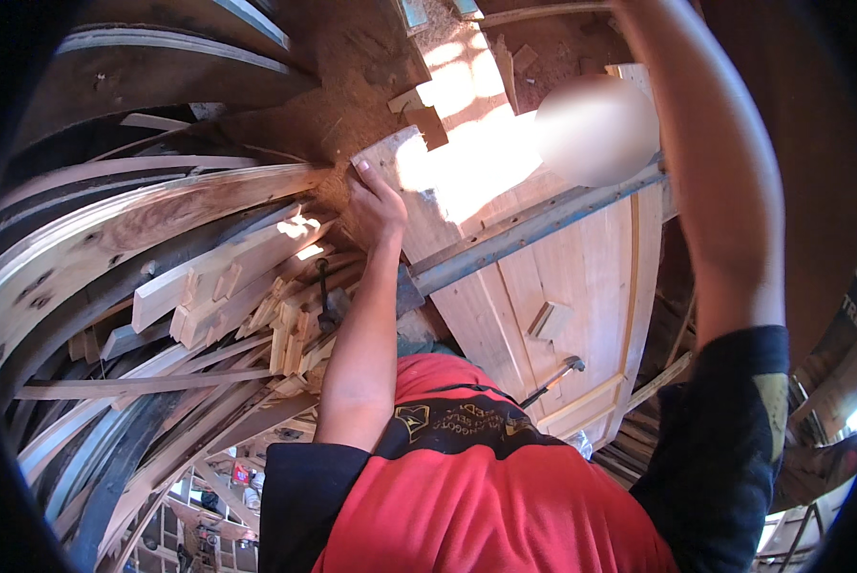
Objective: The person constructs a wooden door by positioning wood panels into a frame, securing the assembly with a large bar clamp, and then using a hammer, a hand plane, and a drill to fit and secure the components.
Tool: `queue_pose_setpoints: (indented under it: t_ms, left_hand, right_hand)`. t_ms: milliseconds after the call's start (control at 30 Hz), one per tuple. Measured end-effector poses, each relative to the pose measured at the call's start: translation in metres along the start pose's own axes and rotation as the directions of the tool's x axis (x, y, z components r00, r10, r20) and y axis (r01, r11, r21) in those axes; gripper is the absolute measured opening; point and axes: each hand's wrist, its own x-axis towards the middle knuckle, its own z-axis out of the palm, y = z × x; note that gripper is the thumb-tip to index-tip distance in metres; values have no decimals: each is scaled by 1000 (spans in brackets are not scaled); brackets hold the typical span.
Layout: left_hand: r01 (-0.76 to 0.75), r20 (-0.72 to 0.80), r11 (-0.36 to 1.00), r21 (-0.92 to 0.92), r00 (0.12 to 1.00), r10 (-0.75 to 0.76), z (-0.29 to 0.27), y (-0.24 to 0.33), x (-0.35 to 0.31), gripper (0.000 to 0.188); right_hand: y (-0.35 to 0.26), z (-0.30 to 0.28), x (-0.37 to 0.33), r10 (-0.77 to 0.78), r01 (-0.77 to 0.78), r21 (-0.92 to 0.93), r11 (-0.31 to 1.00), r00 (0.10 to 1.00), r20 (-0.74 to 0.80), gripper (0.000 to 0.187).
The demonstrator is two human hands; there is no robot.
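My left hand [380, 202] is at the left end of a pale wooden door panel [419, 215]. One digit lies along its edge, the hand seems curled round that edge, and the other fingers are mostly hidden. My right forearm [724, 162] reaches up past the panel's right side, and its hand is beyond the top of the view. A long grey metal bar clamp [543, 229] crosses the panel. On the panel's nearer part lie a hammer [552, 379] and a small wooden block [550, 321]. Bright sunlight washes out the panel's far part, and a blurred round patch covers some of it.
Many long boards [113, 224] are stacked at the left, with short cut wood pieces [295, 329] and a dark clamp [325, 296] near my left forearm. Sawdust [338, 91] covers the ground beyond. More timber [839, 392] stands at the right.
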Motion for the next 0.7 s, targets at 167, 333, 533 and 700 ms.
queue_pose_setpoints:
  t_ms: [167,333,533,700]
  left_hand:
    - [26,-26,995,99,999,-23,-6,-22,2,56]
    - [-37,-35,999,-12,999,36,-4,-14,1,56]
    - [-63,-92,993,-97,994,54,-3,-7,1,57]
    - [39,-21,999,-19,999,-39,-4,-11,-4,60]
  right_hand:
    - [-111,41,-171,-340,245,240,939,574,744,35]
    - [-109,-26,-91,-451,375,319,871,348,822,41]
    - [-103,19,-117,-191,128,149,981,798,571,35]
    - [-109,14,-172,-498,310,408,858,312,809,32]
